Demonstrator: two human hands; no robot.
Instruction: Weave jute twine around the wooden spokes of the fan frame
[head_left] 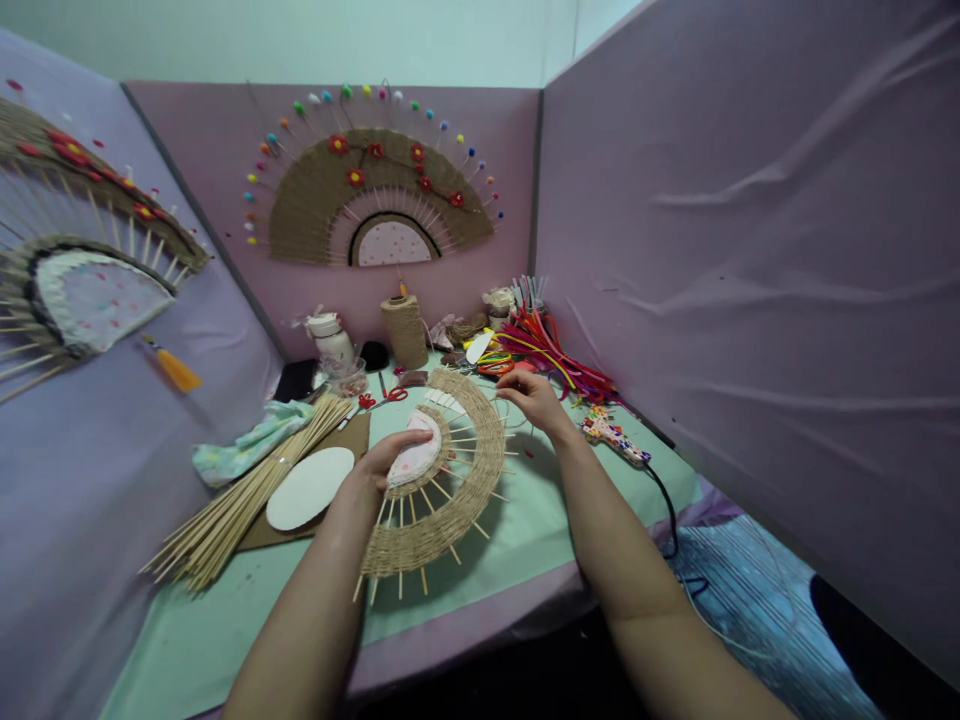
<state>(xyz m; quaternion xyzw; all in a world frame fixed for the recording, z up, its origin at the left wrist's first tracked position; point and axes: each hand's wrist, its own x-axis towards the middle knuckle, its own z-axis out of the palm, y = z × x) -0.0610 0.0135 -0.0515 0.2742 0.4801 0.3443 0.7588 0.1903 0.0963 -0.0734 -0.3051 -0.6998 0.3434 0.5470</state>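
A half-round fan of wooden sticks wound with jute twine (457, 480) lies on the green table (525, 530) in front of me. My left hand (386, 462) rests on its pale speckled centre piece (416, 462), thumb over the top, pressing it down. My right hand (531, 395) sits at the fan's far right edge, fingers curled and pinched on a thin strand of jute twine (504, 405) that runs to the weave.
A bundle of bamboo sticks (247, 495) and a white oval card (309, 488) lie at the left. A twine spool (405, 330), red scissors (384, 398), a jar (331, 345), coloured strips (555, 360) and a glue gun (616, 440) stand behind and right. Finished fans hang on the purple walls.
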